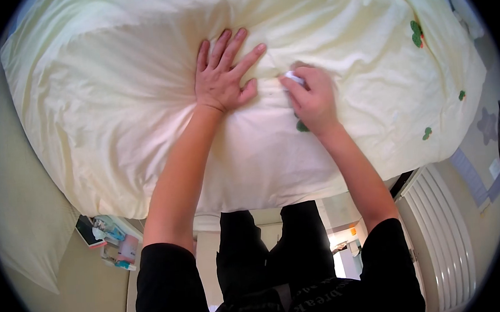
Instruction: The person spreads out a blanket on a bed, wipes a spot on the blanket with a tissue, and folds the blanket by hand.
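A cream-coloured quilt (117,106) with small green and red prints spreads over the bed in front of me, wrinkled around my hands. My left hand (222,81) lies flat on it, fingers spread, and holds nothing. To its right, my right hand (315,96) is closed around a small white thing (295,78) against the quilt's surface. Only part of that white thing shows between thumb and fingers, so its kind is unclear. The right hand is slightly blurred. A green print (301,125) on the fabric shows just below the right wrist.
A white ribbed radiator (443,236) stands at the lower right. Tissues and other small items (117,242) sit by the bed at the lower left, near a pale pillow (21,213). My dark-trousered legs (243,247) are against the bed's near edge.
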Demonstrator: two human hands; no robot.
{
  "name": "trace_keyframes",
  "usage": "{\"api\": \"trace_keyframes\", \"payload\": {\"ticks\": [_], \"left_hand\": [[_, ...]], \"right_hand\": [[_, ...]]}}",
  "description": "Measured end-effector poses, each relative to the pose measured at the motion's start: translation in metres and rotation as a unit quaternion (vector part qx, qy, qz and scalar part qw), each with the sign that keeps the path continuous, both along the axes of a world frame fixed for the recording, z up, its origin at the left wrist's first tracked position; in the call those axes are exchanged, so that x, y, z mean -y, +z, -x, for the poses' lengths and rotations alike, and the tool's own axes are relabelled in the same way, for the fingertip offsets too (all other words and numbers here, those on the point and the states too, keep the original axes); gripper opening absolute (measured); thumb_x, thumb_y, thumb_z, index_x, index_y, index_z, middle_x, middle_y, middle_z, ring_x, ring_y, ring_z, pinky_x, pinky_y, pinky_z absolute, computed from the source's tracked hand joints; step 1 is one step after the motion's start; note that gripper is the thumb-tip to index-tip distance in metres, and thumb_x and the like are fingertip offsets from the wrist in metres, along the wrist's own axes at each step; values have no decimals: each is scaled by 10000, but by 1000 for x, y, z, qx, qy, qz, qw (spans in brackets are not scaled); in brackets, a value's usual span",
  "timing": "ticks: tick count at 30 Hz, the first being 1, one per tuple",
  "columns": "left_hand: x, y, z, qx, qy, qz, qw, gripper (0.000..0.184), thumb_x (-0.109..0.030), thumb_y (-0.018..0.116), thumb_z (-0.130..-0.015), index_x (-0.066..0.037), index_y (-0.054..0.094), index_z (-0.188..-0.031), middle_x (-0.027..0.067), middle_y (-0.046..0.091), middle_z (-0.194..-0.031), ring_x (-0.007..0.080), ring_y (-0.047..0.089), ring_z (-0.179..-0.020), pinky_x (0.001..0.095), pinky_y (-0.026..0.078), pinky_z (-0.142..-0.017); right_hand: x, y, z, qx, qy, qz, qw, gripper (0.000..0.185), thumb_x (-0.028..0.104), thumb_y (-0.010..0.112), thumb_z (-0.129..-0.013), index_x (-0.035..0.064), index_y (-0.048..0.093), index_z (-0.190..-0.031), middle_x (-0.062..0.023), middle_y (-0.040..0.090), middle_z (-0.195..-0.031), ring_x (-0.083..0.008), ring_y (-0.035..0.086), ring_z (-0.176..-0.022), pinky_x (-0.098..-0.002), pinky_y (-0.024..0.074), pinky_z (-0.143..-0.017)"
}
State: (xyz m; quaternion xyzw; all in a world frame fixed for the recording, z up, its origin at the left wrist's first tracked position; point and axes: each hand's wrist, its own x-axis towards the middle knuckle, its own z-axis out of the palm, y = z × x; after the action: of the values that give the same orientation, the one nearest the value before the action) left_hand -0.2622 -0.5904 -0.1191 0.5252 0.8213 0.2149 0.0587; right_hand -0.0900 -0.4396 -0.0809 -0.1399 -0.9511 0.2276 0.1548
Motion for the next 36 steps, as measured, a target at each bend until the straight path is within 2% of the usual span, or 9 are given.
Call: {"api": "trace_keyframes", "payload": {"ticks": [1,7,10,13,16,19,22,31,36], "left_hand": [[0,-1,1,-2,3,-4,1000,634,-403,643,-767,-403,634,-1401,12,460,-1600,267,416,-1469,554,245,-1209],[2,-4,1,-20,0,-16,1000,595,-381,670,-802,-397,640,-1396,5,463,-1598,253,418,-1468,542,240,-1213],[1,-2,0,-6,4,-14,1000,590,-368,669,-805,-393,643,-1394,6,465,-1597,251,418,-1468,539,239,-1213],[0,-1,0,-3,6,-15,1000,584,-367,666,-807,-393,646,-1390,8,468,-1595,253,422,-1466,538,243,-1212],[0,-1,1,-1,6,-18,1000,598,-364,663,-804,-403,633,-1400,-2,464,-1597,246,424,-1462,536,257,-1208],[1,-2,1,0,6,-20,1000,631,-360,663,-797,-421,606,-1423,-20,456,-1600,230,427,-1456,534,284,-1200],[1,-2,0,-4,8,-22,1000,630,-359,669,-793,-422,611,-1417,-21,463,-1595,225,432,-1451,534,291,-1195],[2,-5,2,-5,13,-31,999,628,-358,669,-790,-425,615,-1411,-20,464,-1595,217,434,-1449,520,282,-1202],[1,-4,0,-12,11,-31,999,620,-359,668,-790,-424,620,-1405,-16,471,-1588,222,440,-1444,523,292,-1197]], "right_hand": [[5,-4,7,-36,5,19,999,185,87,768,-757,97,770,-941,-48,661,-1020,-239,627,-928,-379,495,-776],[13,3,8,65,12,59,996,144,65,749,-774,66,753,-918,-76,657,-995,-259,632,-932,-379,514,-801],[20,1,-1,3,4,83,997,278,-4,766,-702,81,750,-966,-75,640,-978,-291,626,-932,-406,509,-812],[39,-8,3,7,42,53,998,272,6,770,-691,96,749,-946,-58,656,-1000,-290,630,-950,-410,503,-813],[36,-6,0,43,30,20,998,128,88,749,-785,81,745,-913,-49,669,-1018,-246,627,-950,-381,504,-810],[29,3,-11,73,3,5,997,136,93,752,-774,72,744,-908,-53,671,-1031,-247,627,-978,-383,507,-810],[34,-1,-11,9,17,49,999,143,96,755,-770,81,743,-912,-38,671,-1042,-245,625,-987,-393,504,-812],[37,4,-14,101,-12,8,995,143,81,753,-757,82,748,-900,-43,660,-1012,-245,632,-970,-382,505,-803],[46,-11,4,27,18,15,999,146,88,755,-757,95,749,-903,-36,663,-1003,-244,632,-956,-398,496,-794]]}}
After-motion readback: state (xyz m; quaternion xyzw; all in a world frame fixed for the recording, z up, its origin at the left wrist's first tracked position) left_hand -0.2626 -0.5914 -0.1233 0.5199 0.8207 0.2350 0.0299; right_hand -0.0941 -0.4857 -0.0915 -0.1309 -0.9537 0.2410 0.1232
